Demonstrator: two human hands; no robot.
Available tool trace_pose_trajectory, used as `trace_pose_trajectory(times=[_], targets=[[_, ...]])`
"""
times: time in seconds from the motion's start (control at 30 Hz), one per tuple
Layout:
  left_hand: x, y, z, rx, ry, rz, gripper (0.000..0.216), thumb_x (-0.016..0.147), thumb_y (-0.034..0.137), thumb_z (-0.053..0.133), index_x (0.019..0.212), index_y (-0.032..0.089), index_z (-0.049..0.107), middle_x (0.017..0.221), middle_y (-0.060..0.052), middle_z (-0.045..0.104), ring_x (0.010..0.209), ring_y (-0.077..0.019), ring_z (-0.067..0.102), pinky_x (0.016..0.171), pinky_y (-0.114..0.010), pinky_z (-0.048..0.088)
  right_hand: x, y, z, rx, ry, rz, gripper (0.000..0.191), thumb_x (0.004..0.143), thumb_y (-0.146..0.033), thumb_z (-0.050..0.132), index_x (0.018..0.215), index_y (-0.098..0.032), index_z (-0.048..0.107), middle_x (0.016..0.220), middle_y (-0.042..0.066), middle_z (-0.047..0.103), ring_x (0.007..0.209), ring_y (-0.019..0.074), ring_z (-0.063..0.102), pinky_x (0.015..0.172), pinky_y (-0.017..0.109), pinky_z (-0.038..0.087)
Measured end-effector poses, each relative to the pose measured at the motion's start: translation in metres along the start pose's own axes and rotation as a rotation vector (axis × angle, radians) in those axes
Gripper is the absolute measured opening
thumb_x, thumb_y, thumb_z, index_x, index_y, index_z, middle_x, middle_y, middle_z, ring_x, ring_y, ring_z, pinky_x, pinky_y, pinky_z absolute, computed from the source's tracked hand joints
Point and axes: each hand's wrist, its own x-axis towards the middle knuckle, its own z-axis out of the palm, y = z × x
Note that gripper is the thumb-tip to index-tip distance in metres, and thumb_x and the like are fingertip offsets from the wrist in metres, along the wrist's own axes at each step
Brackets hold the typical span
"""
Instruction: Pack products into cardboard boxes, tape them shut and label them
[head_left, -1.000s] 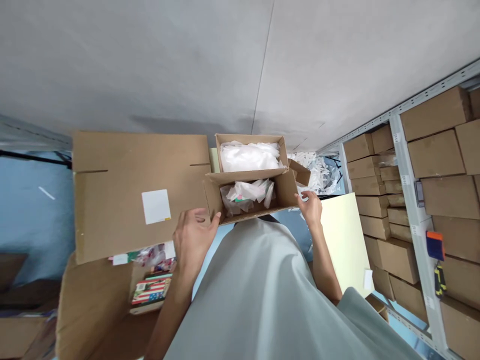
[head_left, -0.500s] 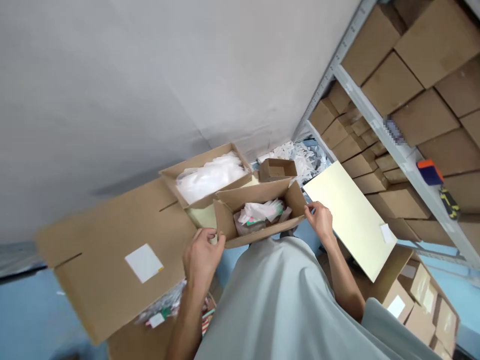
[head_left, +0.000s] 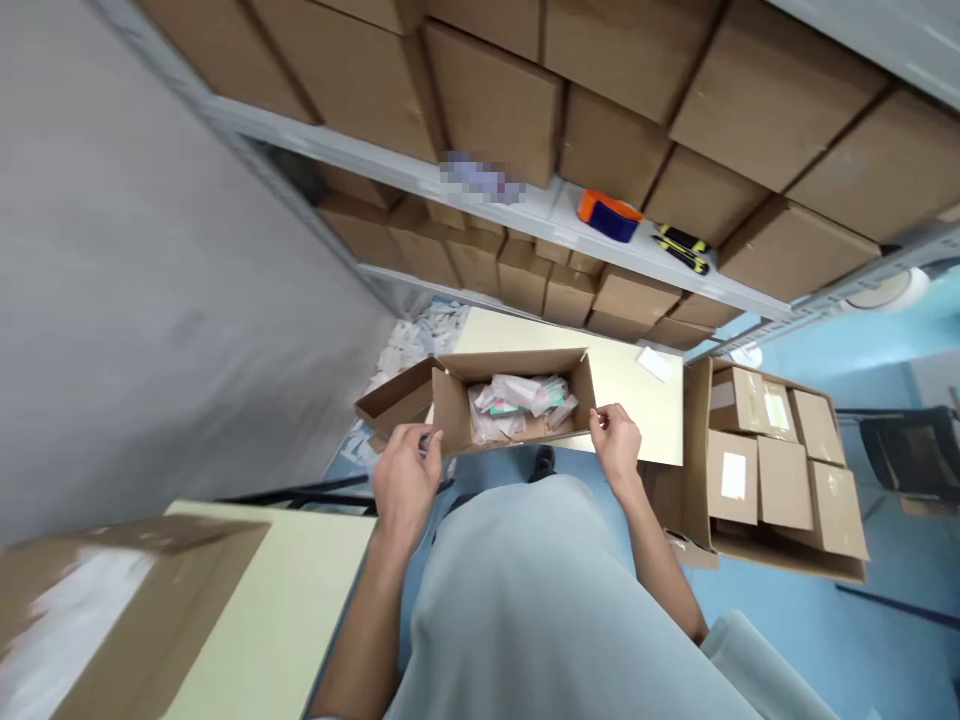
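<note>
The person's left hand (head_left: 405, 480) and right hand (head_left: 616, 443) are carrying the open brown cardboard box (head_left: 517, 405) of plastic-wrapped packets (head_left: 519, 402), fingers clenched on its two ends, likely needing a set-down spot on the pale yellow bench (head_left: 637, 385) next.

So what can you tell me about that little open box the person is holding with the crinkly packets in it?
The open box is plain brown cardboard, long and low, with its top flaps folded outward; one flap sticks out to the left. It is held level above the blue floor, in front of the person's grey shirt. The left hand grips its left end and the right hand its right end. Inside lies a loose heap of clear packets with white, pink and green bits. Behind it is a pale yellow board.
</note>
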Motion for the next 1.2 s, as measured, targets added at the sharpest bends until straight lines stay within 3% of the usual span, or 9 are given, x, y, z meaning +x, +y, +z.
trace_pose_trajectory(times=[0.17,0.4,0.5,0.63,0.77,0.97,1.1,1.2], targets=[[0.071,0.047,0.048,0.055,-0.143,0.111,0.034,0.107,0.045,0.054,0.111,0.019,0.076,0.121,-0.013,0.08,0.086,-0.0258,0.072,0.083,-0.038,0.053,0.034,0.035,-0.009,-0.018,0.042,0.125,0.027,0.117,-0.034,0.057,0.101,-0.021,0.076,0.106,0.009,0.079,0.082,0.0206,0.071,0.071,0.03,0.041],[0.119,0.073,0.081,0.127,-0.265,0.16,0.04,0.108,0.042,0.053,0.118,0.018,0.084,0.136,-0.016,0.082,0.11,-0.0314,0.078,0.094,-0.039,0.058,0.06,0.046,-0.002,-0.032,-0.045,0.276,0.022,0.117,-0.03,0.059,0.113,-0.022,0.079,0.116,0.011,0.08,0.096,0.0265,0.078,0.08,0.033,0.051],[0.129,0.069,0.083,0.116,-0.313,0.156,0.041,0.106,0.041,0.056,0.12,0.018,0.086,0.143,-0.017,0.08,0.097,-0.0282,0.079,0.094,-0.04,0.06,0.066,0.046,0.0,-0.006,-0.043,0.255,0.021,0.115,-0.027,0.061,0.118,-0.022,0.082,0.125,0.013,0.082,0.099,0.0269,0.08,0.084,0.034,0.055],[0.137,0.057,0.077,0.043,-0.467,0.157,0.041,0.099,0.038,0.063,0.127,0.018,0.085,0.143,-0.016,0.08,0.081,-0.0224,0.079,0.086,-0.035,0.062,0.074,0.051,-0.002,0.085,-0.009,0.232,0.026,0.113,-0.027,0.062,0.126,-0.02,0.083,0.127,0.013,0.083,0.093,0.0247,0.079,0.092,0.035,0.059],[0.137,0.049,0.074,-0.03,-0.615,0.149,0.058,0.096,0.041,0.068,0.149,0.019,0.076,0.136,-0.013,0.081,0.085,-0.0225,0.082,0.086,-0.032,0.063,0.078,0.057,-0.006,0.115,-0.004,0.239,0.032,0.11,-0.026,0.062,0.133,-0.017,0.084,0.122,0.013,0.082,0.089,0.0231,0.078,0.091,0.035,0.061],[0.138,0.045,0.077,-0.001,-0.736,0.222,0.063,0.101,0.032,0.066,0.163,0.019,0.064,0.139,-0.015,0.077,0.092,-0.0247,0.083,0.091,-0.036,0.063,0.069,0.056,-0.013,-0.041,-0.193,0.09,0.043,0.114,-0.026,0.06,0.153,-0.023,0.078,0.128,0.012,0.078,0.096,0.0229,0.079,0.089,0.033,0.06],[0.146,0.049,0.082,0.078,-0.759,0.322,0.065,0.101,0.025,0.068,0.165,0.016,0.06,0.138,-0.018,0.075,0.101,-0.0295,0.082,0.098,-0.039,0.063,0.066,0.05,-0.005,-0.022,-0.278,0.104,0.044,0.115,-0.036,0.063,0.155,-0.024,0.077,0.136,0.011,0.076,0.093,0.0209,0.079,0.088,0.033,0.062],[0.159,0.059,0.088,0.157,-0.716,0.343,0.067,0.102,0.021,0.063,0.168,0.013,0.058,0.138,-0.022,0.075,0.115,-0.0358,0.081,0.102,-0.043,0.063,0.07,0.046,0.007,0.086,-0.28,0.119,0.046,0.116,-0.03,0.053,0.152,-0.023,0.08,0.135,0.011,0.076,0.109,0.0224,0.08,0.099,0.034,0.064]])
